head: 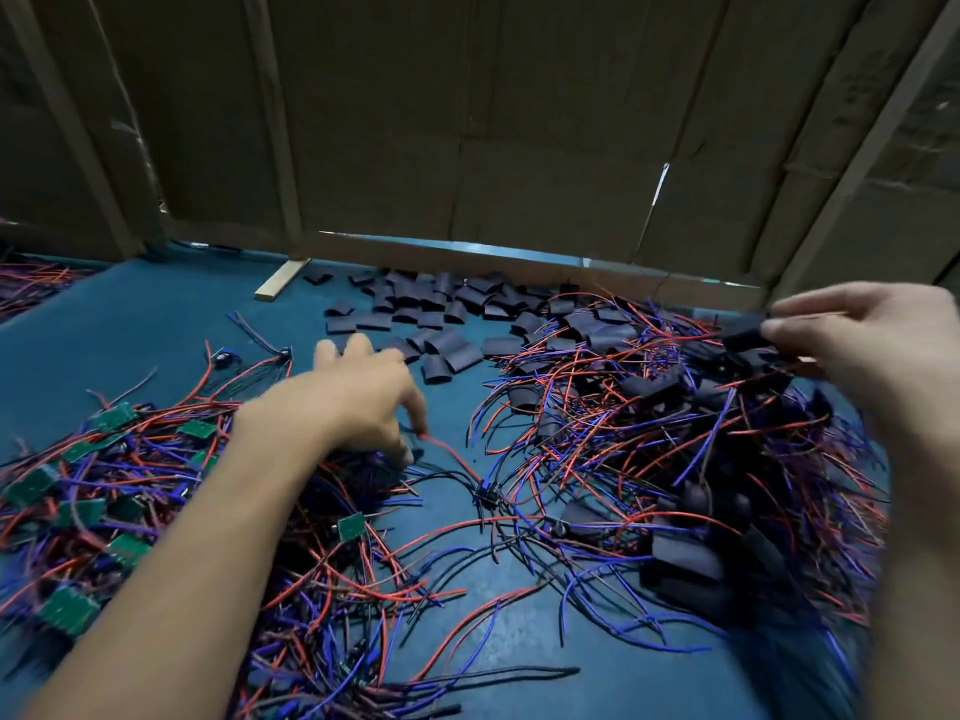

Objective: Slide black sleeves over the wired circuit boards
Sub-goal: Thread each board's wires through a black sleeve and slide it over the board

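Observation:
Bare green circuit boards [111, 417] with red, blue and black wires lie heaped at the left of the blue table. My left hand [358, 392] reaches over this heap, thumb and forefinger pinching a red wire [449, 452] that leads to a small dark board [488, 495]. Loose black sleeves [441, 314] are scattered at the back centre. At the right lies a heap of sleeved boards [685, 558] with tangled wires. Above it my right hand [852, 335] pinches a black sleeved board [743, 337] between thumb and fingers.
A cardboard wall [467, 122] framed with wooden strips closes off the back of the blue table [156, 324]. A short wooden strip [280, 280] lies at the back centre-left. More wires [31, 278] lie at the far left edge.

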`<state>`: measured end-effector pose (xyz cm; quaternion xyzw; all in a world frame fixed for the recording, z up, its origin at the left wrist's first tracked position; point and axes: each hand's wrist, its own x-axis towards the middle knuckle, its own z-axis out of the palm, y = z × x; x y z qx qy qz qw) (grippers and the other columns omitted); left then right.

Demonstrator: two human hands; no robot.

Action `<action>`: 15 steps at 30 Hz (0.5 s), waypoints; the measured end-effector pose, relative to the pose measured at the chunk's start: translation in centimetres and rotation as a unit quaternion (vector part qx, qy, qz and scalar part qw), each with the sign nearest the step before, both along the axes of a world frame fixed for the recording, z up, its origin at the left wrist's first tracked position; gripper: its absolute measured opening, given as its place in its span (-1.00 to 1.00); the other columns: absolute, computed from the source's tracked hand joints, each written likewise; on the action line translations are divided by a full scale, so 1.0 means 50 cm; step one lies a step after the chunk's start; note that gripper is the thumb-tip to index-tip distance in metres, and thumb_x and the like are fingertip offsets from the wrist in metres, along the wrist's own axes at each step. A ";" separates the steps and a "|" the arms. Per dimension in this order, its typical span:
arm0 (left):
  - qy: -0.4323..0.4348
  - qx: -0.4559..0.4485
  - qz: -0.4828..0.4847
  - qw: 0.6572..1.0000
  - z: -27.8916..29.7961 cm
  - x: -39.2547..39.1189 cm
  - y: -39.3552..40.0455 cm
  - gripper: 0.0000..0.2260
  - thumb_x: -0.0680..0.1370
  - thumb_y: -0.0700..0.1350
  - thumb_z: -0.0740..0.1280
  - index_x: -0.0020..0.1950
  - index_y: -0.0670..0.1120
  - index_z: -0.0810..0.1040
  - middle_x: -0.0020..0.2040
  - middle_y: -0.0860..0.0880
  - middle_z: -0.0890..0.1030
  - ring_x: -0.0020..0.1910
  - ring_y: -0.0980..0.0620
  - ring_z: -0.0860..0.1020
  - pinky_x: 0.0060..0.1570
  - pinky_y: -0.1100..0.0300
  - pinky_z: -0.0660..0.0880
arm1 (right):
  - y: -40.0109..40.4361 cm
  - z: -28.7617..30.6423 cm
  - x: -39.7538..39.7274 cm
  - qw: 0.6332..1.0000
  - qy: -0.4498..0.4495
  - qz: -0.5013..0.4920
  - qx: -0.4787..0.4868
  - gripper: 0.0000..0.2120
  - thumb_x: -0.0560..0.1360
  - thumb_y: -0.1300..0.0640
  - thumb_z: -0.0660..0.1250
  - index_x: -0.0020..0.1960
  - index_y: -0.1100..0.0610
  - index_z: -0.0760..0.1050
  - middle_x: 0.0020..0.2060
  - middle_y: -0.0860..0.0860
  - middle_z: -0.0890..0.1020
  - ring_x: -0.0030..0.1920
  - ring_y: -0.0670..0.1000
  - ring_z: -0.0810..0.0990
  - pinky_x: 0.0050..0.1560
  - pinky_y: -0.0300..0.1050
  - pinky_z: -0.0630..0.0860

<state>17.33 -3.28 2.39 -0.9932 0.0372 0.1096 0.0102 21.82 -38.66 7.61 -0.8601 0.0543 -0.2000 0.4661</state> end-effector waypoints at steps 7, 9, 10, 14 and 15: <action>-0.158 -0.065 -0.071 0.983 0.028 0.001 -0.004 -0.84 0.42 0.23 0.49 -0.11 0.21 0.71 0.00 0.24 0.55 0.15 0.08 0.33 0.15 0.00 0.23 | 0.077 0.015 -0.006 0.976 -0.212 -0.027 -0.048 -0.81 0.44 -0.05 0.43 0.01 -0.04 0.69 -0.17 -0.12 0.72 -0.15 -0.18 0.66 -0.02 -0.24 0.59; -0.211 -0.219 -0.122 0.945 0.062 -0.016 -0.005 -0.88 0.43 0.08 0.53 -0.07 0.11 0.75 -0.15 0.16 0.65 -0.04 0.18 0.54 0.04 0.17 0.42 | 0.122 0.020 -0.024 0.971 -0.205 0.124 0.005 -0.90 0.47 -0.05 0.45 -0.07 -0.07 0.70 -0.23 -0.15 0.73 -0.18 -0.22 0.67 -0.11 -0.28 0.57; -0.227 -0.290 -0.147 0.918 0.078 -0.028 -0.011 -0.88 0.44 0.01 0.54 -0.06 0.05 0.77 -0.21 0.14 0.66 -0.16 0.20 0.59 -0.10 0.32 0.44 | 0.147 0.018 -0.035 0.962 -0.160 0.220 0.022 -0.90 0.48 -0.05 0.47 -0.07 -0.05 0.71 -0.20 -0.12 0.74 -0.15 -0.17 0.69 -0.08 -0.21 0.61; -0.327 -0.385 -0.190 0.842 0.112 -0.057 -0.040 -0.84 0.47 -0.11 0.52 0.02 -0.11 0.75 -0.22 0.15 0.66 -0.25 0.25 0.60 -0.19 0.40 0.44 | 0.240 -0.018 -0.071 0.862 0.078 0.500 -0.005 -0.84 0.61 0.08 0.37 0.08 0.13 0.66 -0.10 0.09 0.74 -0.10 -0.08 0.68 0.00 -0.12 0.62; -0.367 -0.367 -0.193 0.833 0.114 -0.058 -0.041 -0.82 0.48 -0.10 0.51 0.05 -0.12 0.74 -0.19 0.09 0.68 -0.20 0.21 0.61 -0.16 0.33 0.47 | 0.256 -0.026 -0.077 0.843 0.113 0.525 0.032 -0.82 0.63 0.12 0.32 0.08 0.21 0.62 -0.20 0.12 0.72 -0.18 -0.03 0.69 -0.10 -0.13 0.63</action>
